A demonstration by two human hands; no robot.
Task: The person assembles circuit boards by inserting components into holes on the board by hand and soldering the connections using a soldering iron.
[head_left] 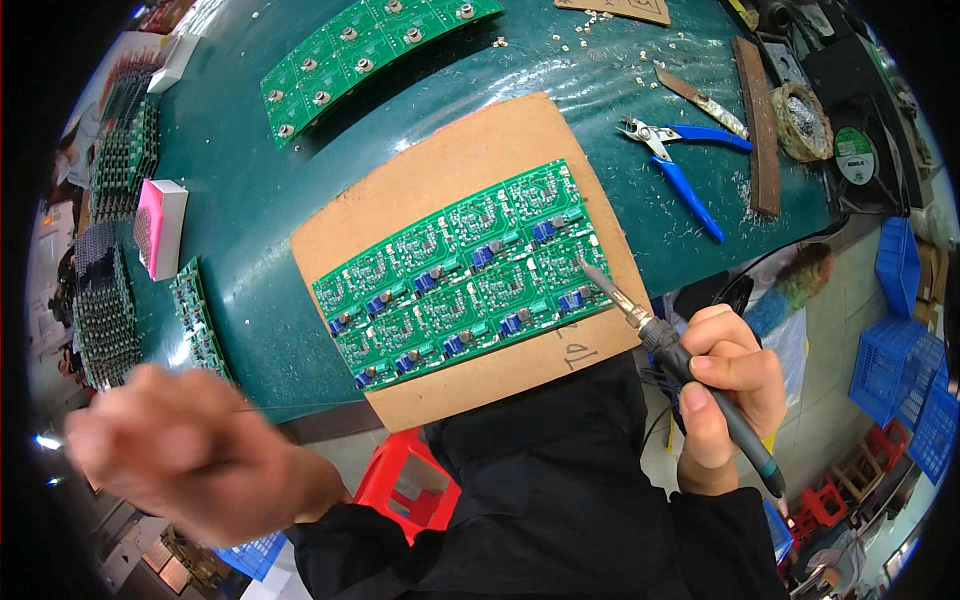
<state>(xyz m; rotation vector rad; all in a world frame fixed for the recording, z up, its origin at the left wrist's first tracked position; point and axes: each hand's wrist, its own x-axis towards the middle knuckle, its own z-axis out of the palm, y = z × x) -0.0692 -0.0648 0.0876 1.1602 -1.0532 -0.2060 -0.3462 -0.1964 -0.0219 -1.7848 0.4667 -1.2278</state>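
Observation:
My right hand (735,375) is wrapped around the grey handle of a soldering iron (690,370). Its tip reaches the right end of a green circuit board panel (460,270) bearing small parts and blue components; whether it touches cannot be made out. The panel rests tilted on a brown cardboard sheet (430,180) at the near table edge. My left hand (200,450) is raised left of the cardboard, blurred by motion. Its fingers look curled together, and what they hold, if anything, cannot be made out.
Another green panel (370,55) with round metal parts lies at the back. Blue-handled cutters (675,170), a knife (705,103) and a wooden strip (757,130) lie right. Stacked boards (105,300), a pink-and-white box (160,228) and a narrow board (200,320) stand left. Below is a red stool (405,485).

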